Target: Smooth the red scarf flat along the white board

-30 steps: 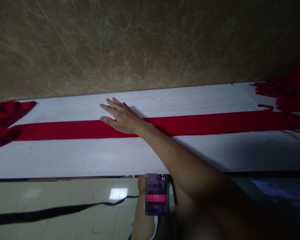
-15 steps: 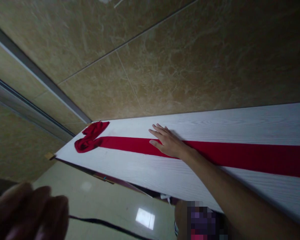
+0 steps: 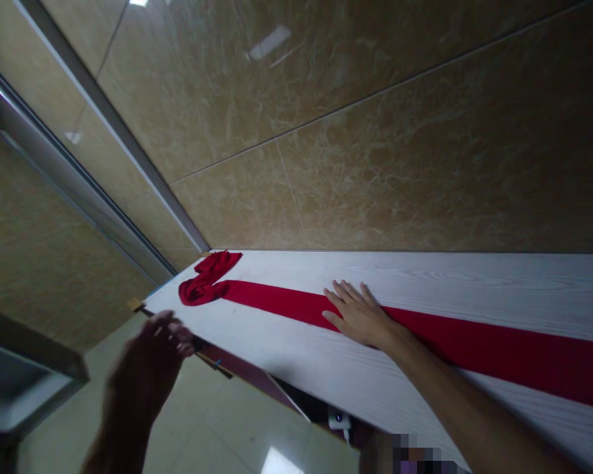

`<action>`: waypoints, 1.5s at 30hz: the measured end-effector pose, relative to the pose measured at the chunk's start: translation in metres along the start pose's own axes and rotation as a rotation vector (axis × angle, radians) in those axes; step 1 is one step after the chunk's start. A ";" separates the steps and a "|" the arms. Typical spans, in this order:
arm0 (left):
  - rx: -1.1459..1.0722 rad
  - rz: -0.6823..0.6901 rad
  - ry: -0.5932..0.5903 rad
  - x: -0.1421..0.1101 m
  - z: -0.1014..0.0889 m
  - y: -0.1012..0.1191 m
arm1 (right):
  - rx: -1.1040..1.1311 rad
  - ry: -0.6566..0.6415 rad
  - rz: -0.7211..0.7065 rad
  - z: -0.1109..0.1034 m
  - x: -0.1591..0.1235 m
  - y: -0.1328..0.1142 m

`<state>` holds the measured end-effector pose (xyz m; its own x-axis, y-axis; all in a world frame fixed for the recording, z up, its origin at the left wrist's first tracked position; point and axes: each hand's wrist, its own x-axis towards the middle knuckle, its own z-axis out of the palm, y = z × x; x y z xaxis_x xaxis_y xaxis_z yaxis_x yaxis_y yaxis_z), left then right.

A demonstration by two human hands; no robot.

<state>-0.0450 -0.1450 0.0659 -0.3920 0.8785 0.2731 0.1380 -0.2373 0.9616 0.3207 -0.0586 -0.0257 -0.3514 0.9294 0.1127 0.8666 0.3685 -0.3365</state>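
A long red cloth strip (image 3: 277,301) runs lengthwise along the white wood-grain tabletop (image 3: 286,336). Its far end is a crumpled red heap (image 3: 200,289) near the table's left corner. My right hand (image 3: 360,316) rests flat across the strip at about mid-table, fingers spread and pointing left, holding nothing. My left hand (image 3: 161,349), dark and a little blurred, is raised at the table's front left edge, short of the crumpled cloth. Its fingers are loosely bent and slightly apart, with nothing visible in them.
A tan marbled wall (image 3: 385,164) borders the table's back edge. An open shelf under the tabletop holds a white power socket (image 3: 338,418) with a cable. At lower left stands a dark-framed object (image 3: 34,375) above the shiny tiled floor (image 3: 217,421).
My left hand has moved from the lower left corner up and right towards the table edge. My right hand stays flat on the red strip. The view has shifted.
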 end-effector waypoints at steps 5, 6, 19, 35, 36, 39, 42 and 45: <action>0.217 0.061 -0.211 0.020 0.051 -0.039 | -0.042 -0.027 -0.011 -0.002 -0.001 -0.004; 0.269 0.083 -0.235 0.025 0.060 -0.047 | -0.051 -0.036 -0.010 -0.003 -0.002 -0.005; 0.561 0.340 -0.528 0.011 0.091 -0.062 | -0.116 -0.045 -0.050 -0.020 -0.065 0.024; 0.987 0.275 -0.645 0.016 0.109 -0.095 | -0.084 -0.073 0.050 -0.033 -0.117 0.053; 0.992 0.277 -0.649 0.013 0.109 -0.097 | -0.084 -0.075 0.049 -0.033 -0.117 0.054; 1.026 0.291 -0.651 0.008 0.108 -0.099 | -0.085 -0.084 0.055 -0.032 -0.118 0.054; 1.056 0.302 -0.634 0.005 0.109 -0.099 | -0.062 -0.064 0.051 -0.033 -0.118 0.053; 1.066 0.308 -0.628 0.003 0.110 -0.096 | -0.046 -0.073 0.057 -0.036 -0.119 0.051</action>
<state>0.0404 -0.0737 -0.0284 0.2422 0.9602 0.1394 0.9195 -0.2730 0.2829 0.4191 -0.1492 -0.0230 -0.3250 0.9454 0.0254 0.9005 0.3175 -0.2971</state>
